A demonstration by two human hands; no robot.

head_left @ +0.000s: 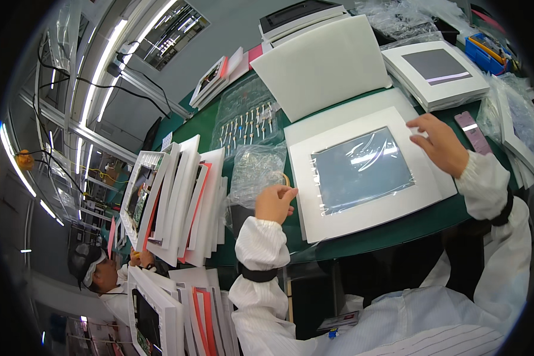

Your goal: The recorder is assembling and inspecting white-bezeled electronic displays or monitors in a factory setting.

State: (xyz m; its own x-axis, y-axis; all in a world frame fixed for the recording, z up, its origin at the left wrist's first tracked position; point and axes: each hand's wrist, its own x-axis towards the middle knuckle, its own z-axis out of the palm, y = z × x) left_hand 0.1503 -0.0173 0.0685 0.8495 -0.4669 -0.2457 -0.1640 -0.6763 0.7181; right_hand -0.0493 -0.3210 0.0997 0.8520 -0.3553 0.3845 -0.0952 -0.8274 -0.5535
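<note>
In front of me lies a white rectangular frame (311,213) with a grey-blue screen (365,169) under glossy clear film. It rests on a larger white sheet (397,101). My left hand (273,203) is at the frame's left edge, its fingers curled in and thumb against the fingertips; whatever is pinched there is too small to make out. Over the frame's right edge, my right hand (442,145) has thumb and forefinger apart, holding nothing visible. Just beyond my left hand, part of a tan ring (286,179) shows beside crumpled clear plastic (255,169).
A white foam sheet (320,65) leans upright behind the frame. More framed screens (436,65) are stacked at right, near a pink phone-shaped object (473,132). Small cable connectors (246,127) lie on plastic. Stacked panels (175,202) stand left, where a co-worker (98,270) works.
</note>
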